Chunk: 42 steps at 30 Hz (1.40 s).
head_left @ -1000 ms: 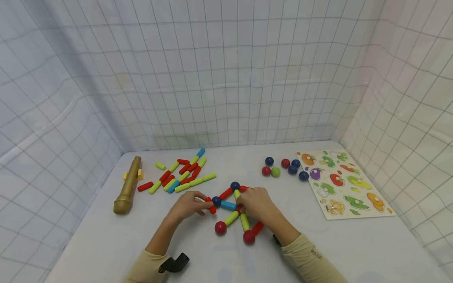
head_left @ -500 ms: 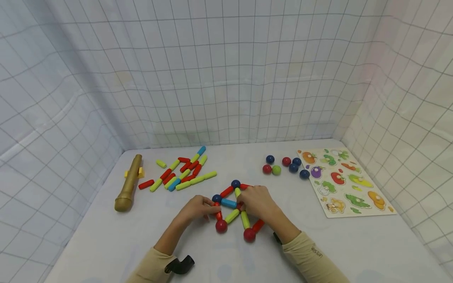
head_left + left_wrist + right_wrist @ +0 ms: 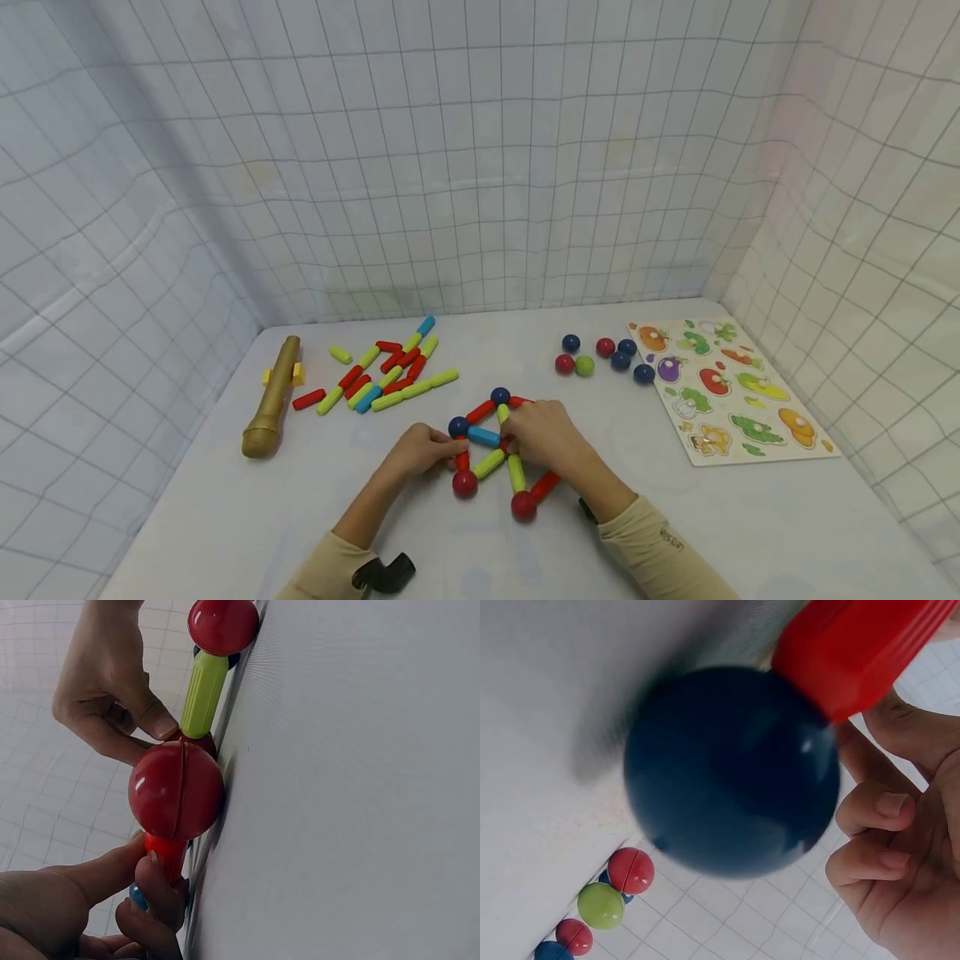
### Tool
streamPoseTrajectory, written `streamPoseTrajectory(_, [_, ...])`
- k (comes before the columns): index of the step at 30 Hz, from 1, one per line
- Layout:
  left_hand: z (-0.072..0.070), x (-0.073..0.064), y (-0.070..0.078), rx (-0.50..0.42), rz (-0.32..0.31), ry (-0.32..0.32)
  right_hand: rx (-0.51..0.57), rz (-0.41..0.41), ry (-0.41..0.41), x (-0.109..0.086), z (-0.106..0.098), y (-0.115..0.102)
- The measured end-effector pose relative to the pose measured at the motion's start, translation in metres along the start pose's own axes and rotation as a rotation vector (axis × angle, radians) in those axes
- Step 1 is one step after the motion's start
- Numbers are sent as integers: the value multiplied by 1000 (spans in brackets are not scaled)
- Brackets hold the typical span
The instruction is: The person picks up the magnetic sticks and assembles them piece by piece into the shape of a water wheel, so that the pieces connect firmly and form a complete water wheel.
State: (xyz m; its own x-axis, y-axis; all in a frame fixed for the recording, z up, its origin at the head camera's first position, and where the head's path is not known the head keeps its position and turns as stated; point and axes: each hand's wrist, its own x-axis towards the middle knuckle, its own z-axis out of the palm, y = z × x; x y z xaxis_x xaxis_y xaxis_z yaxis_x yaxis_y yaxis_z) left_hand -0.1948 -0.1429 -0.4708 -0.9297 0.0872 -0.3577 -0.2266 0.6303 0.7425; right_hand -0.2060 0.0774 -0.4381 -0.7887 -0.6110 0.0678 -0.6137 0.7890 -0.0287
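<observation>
A flat frame of rods and balls lies on the table in the head view. My left hand (image 3: pixel 423 450) pinches a short red rod (image 3: pixel 462 460) between thumb and fingers. That rod spans from a dark blue ball (image 3: pixel 459 427) to a red ball (image 3: pixel 465 484). My right hand (image 3: pixel 543 433) pinches the frame's central red ball (image 3: pixel 208 742), mostly hidden under its fingers in the head view. A light blue rod (image 3: pixel 483 436) and yellow-green rods (image 3: pixel 491 463) meet there. Large in the right wrist view, another dark blue ball (image 3: pixel 731 772) joins a red rod (image 3: pixel 855 660).
Loose red, yellow-green and blue rods (image 3: pixel 390 375) lie at the back left, beside a gold microphone-shaped toy (image 3: pixel 272 400). Several loose balls (image 3: pixel 584 365) sit at the back right, near a vegetable picture puzzle board (image 3: pixel 738 392). Grid-patterned cloth walls (image 3: pixel 480 167) enclose the table.
My left hand has brought the red rod down and right, from beside the blue ball into the gap between the blue and red balls. My right hand has stayed at the central ball.
</observation>
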Motion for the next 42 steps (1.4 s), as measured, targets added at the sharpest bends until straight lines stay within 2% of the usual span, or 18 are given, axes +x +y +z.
streamPoseTrajectory(3, [1,2,-1,-23,-22,10,18,-9,-17,0,0,0])
streamPoseTrajectory(8, [0,3,0,-28,-15,-5,72,0,-63,-1,-2,5])
streamPoseTrajectory(11, [-6,3,-1,1,-5,-20,103,15,-87,-2,-3,8])
streamPoseTrajectory(13, [-17,3,-5,50,2,-3,110,11,-91,-2,-3,9])
streamPoseTrajectory(16, [-43,2,-14,193,14,111,109,-1,-87,-2,-2,8])
streamPoseTrajectory(20, [-84,-2,-32,431,-2,377,102,-8,-86,-2,0,7])
streamPoseTrajectory(22, [-99,-5,-43,517,-25,479,103,-4,-93,-2,0,6])
streamPoseTrajectory(24, [-109,-7,-52,571,-39,546,105,-4,-99,-3,1,5])
streamPoseTrajectory(26, [-115,-7,-60,601,-44,580,109,-2,-100,-4,1,5])
streamPoseTrajectory(30, [-120,-5,-69,629,-36,569,114,-5,-89,-4,1,5])
streamPoseTrajectory(36, [-123,0,-71,595,-83,481,104,-12,-78,-3,1,6])
streamPoseTrajectory(39, [-123,4,-70,581,-101,480,99,-9,-73,-2,0,6])
streamPoseTrajectory(42, [-122,5,-70,605,-93,492,102,-2,-84,-2,-2,6])
